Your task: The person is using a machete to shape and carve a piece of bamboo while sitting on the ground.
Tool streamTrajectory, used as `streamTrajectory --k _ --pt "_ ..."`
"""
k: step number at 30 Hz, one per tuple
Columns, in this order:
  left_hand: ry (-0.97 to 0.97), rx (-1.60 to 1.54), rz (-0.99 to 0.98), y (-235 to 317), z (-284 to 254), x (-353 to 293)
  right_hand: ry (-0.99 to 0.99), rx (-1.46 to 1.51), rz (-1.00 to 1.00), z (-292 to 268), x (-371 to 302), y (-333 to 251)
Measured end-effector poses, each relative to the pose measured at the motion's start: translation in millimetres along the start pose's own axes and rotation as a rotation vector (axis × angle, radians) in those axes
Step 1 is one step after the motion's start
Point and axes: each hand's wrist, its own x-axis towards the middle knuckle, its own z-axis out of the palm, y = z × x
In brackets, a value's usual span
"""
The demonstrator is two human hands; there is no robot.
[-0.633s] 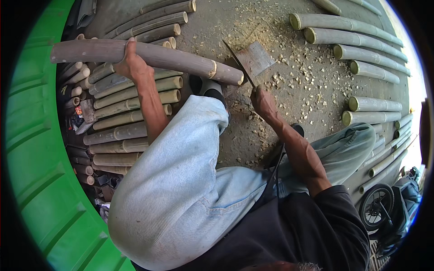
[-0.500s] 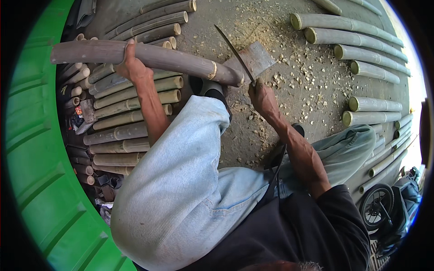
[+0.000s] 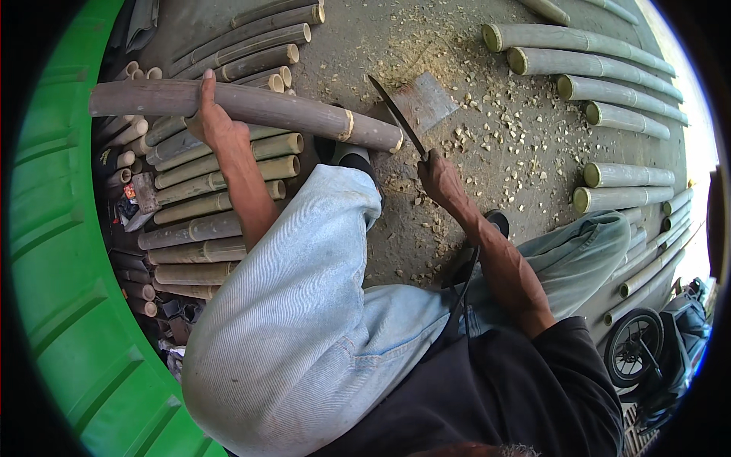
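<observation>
My left hand (image 3: 218, 126) is closed round a thick brown bamboo pole (image 3: 266, 105), thumb pointing up along its near side. The pole lies across my view, sloping slightly down to the right, with a pale ring at its node and a light-coloured cut end. My right hand (image 3: 442, 180) grips a machete (image 3: 401, 116), whose dark blade points up and to the left. The blade stands just beyond the pole's right end, apart from it as far as I can tell. The machete's handle is mostly hidden in my fist.
A flat metal plate (image 3: 432, 103) lies on the floor among scattered bamboo chips (image 3: 525, 152). Cut bamboo poles lie in rows at left (image 3: 228, 182) and right (image 3: 601, 68). A green ribbed panel (image 3: 57, 266) borders the left. A motorbike wheel (image 3: 633, 347) stands at lower right.
The pole's right end has shifted slightly left and down, so its cut face shows more. The machete has dropped, its tip lower than before. Both hands keep their hold.
</observation>
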Motion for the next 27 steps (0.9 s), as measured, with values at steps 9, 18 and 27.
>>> streamTrajectory --k 9,18,27 --pt "0.121 0.060 0.136 -1.9 3.5 -7.8 0.245 0.074 -0.116 -14.6 9.2 -48.9" --pt "-0.016 -0.052 0.090 -7.3 -8.2 1.9 0.195 0.033 -0.069 -15.5 10.2 -42.3" --pt "-0.071 -0.040 0.150 -11.1 -10.1 6.2 -0.089 -0.108 0.150 -7.3 4.2 -35.8"
